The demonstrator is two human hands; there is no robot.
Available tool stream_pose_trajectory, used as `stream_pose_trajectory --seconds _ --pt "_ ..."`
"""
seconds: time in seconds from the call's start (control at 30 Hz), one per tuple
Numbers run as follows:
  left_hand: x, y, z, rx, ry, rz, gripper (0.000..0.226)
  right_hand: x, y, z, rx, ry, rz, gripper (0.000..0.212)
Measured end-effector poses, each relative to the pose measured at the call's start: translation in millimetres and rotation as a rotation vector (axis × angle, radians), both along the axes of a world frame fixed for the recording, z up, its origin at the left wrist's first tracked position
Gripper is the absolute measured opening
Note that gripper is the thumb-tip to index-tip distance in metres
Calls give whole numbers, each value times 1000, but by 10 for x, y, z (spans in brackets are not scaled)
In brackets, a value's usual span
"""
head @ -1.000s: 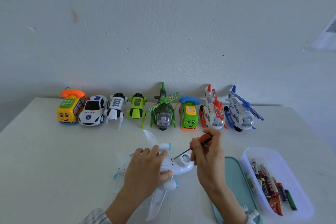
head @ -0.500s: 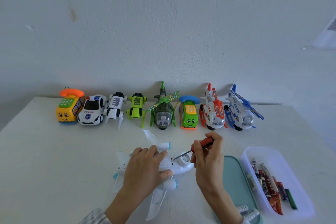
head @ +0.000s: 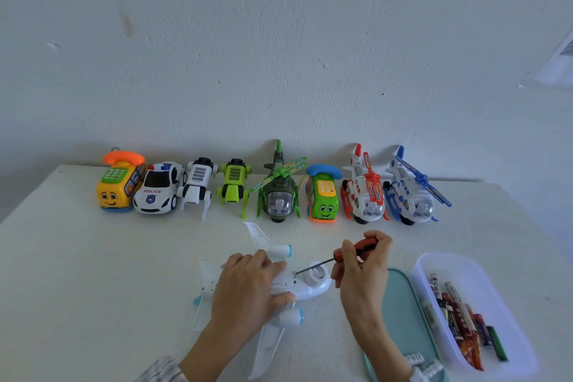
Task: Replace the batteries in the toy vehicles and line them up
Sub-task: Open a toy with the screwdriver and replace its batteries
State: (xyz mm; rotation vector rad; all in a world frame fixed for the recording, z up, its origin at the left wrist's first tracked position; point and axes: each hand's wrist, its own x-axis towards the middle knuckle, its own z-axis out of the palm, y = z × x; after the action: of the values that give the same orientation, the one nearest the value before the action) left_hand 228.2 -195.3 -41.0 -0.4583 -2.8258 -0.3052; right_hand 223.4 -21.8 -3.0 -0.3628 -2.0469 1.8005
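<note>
A white plastic toy plane (head: 310, 284) lies low in the middle of the picture on the pale, smooth desk (head: 77, 273). It has long thin wings and round engines with light blue tips. The left hand (head: 248, 288) lies on top of the plane's body, with fingers and thumb curled around it to hold it. The right hand (head: 362, 270) is just to the right, wrist bent, its fingers pinching the red and black handle of a small screwdriver (head: 344, 256). The thin metal tip slants down to the left and touches the plane's body. Across the middle of the picture, against the rough white wall, a row of shiny plastic toys stands side by side: a yellow phone bus (head: 119, 186), a police car (head: 158, 192), two robot dogs, a green phone car and three helicopters. At the lower right sits a clear, rounded box (head: 434, 267) of stick-shaped batteries (head: 459, 316), next to a flat teal lid (head: 403, 304).
</note>
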Motion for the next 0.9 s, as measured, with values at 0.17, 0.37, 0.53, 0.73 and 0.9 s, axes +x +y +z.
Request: stream_pose_trajectory --seconds 0.17,0.37,0.53,0.73,0.9 --pt "-4 -4 -1 24 -14 -7 56 -44 84 -33 -110 -79 -31 25" --pt "-22 -13 -13 74 24 -18 52 -12 55 -8 -42 -15 3 22" --pt "-52 -47 -53 99 72 -30 36 20 59 -5 14 25 24 27" --pt "-35 -19 -4 259 45 -13 46 71 59 -51 40 53 18 29" --pt "-359 67 296 357 -104 -121 59 128 51 -110 53 45 23 31"
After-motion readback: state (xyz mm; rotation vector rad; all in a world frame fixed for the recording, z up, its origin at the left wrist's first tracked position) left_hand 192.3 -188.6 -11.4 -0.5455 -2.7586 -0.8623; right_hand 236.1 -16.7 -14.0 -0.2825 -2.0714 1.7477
